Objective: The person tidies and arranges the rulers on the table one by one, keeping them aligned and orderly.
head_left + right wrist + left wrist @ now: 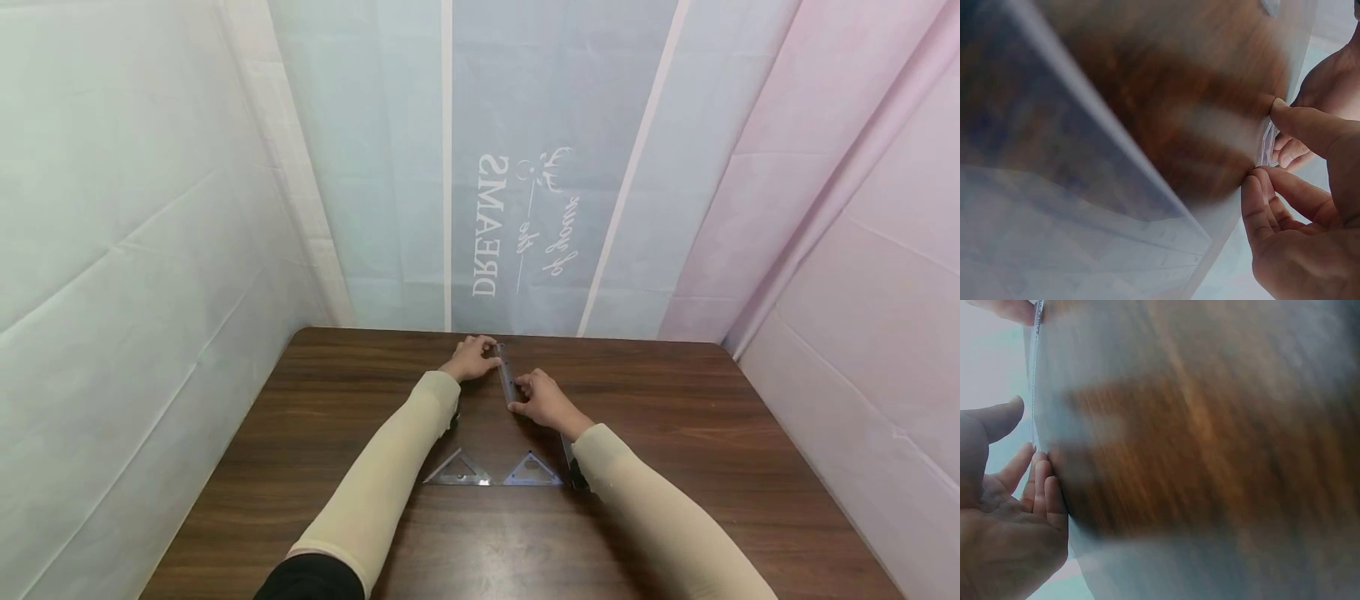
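Observation:
A clear ruler [505,379] lies lengthwise near the table's far edge, between my two hands. My left hand [471,358] touches its far end, its fingers extended and the thumb apart from the fingers in the left wrist view. At the near end, my right hand [547,402] holds the ruler by its edge, with thumb [1291,115] and bent fingertips on either side of a short stretch. Closer to me lie two set squares side by side: a clear one [472,480] on the left and a bluish one [534,481] on the right.
By my right forearm shows a thin clear plastic piece [567,450], partly hidden by the sleeve. A large blurred transparent sheet with a straight edge [1085,244] fills the lower left of the right wrist view. Behind the brown wooden table [360,400] hangs a printed curtain [390,167].

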`<state>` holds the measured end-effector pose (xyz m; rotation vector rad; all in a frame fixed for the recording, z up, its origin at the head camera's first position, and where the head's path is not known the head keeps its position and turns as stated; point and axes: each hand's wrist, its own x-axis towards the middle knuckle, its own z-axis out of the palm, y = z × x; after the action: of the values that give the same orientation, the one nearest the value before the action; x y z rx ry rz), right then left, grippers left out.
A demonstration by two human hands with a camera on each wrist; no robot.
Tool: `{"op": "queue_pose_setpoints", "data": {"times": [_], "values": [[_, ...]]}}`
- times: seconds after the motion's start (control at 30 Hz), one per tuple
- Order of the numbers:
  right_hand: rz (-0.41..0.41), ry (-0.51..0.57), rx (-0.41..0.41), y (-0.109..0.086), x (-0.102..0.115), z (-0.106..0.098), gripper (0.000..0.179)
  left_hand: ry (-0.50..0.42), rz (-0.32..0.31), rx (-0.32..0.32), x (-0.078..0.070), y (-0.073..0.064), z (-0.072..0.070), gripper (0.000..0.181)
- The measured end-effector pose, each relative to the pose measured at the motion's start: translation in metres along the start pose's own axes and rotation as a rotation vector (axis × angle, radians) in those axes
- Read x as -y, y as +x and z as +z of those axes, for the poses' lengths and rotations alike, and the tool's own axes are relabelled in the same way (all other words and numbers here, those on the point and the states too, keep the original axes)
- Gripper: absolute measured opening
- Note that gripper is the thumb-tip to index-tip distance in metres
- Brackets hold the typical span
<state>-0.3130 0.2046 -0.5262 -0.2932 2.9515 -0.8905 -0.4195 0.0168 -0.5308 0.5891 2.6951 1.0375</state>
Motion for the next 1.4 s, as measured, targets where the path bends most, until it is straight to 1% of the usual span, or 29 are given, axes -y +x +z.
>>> {"op": "queue_pose_setpoints", "data": {"times": [0.1,0.23,0.37,0.5,0.63,0.8,1.0,1.1,1.27,1.4], "values": [[-0.022,-0.007,-0.004,0.0,0.001,0.0,0.053,-0.064,0.013,0.0,0.003,-0.001,-0.002,0.052],[-0.02,0.011,-0.009,0.0,0.003,-0.001,0.05,-0.13,0.028,0.004,0.005,-0.004,-0.005,0.055],[-0.004,0.031,-0.003,-0.002,0.006,-0.002,0.05,-0.209,0.035,0.026,0.005,-0.008,-0.009,0.061],[0.001,0.03,0.002,-0.003,0.009,-0.001,0.049,-0.302,0.066,0.055,0.007,-0.011,-0.013,0.068],[-0.015,0.025,0.0,-0.003,0.01,-0.001,0.048,-0.342,0.064,0.07,0.008,-0.015,-0.015,0.072],[-0.043,0.025,-0.002,0.0,0.008,-0.001,0.049,-0.36,0.037,0.04,0.009,-0.016,-0.015,0.068],[-0.059,0.039,0.003,0.0,0.009,-0.002,0.049,-0.426,0.009,-0.027,0.01,-0.016,-0.009,0.059],[-0.065,0.04,0.004,-0.001,0.011,-0.002,0.049,-0.432,-0.003,-0.059,0.01,-0.017,-0.007,0.057],[-0.066,0.042,0.01,-0.003,0.014,-0.003,0.051,-0.431,-0.009,-0.076,0.008,-0.019,-0.007,0.056],[-0.071,0.04,0.016,-0.004,0.013,-0.004,0.057,-0.418,-0.009,-0.088,0.006,-0.022,-0.007,0.055]]}}
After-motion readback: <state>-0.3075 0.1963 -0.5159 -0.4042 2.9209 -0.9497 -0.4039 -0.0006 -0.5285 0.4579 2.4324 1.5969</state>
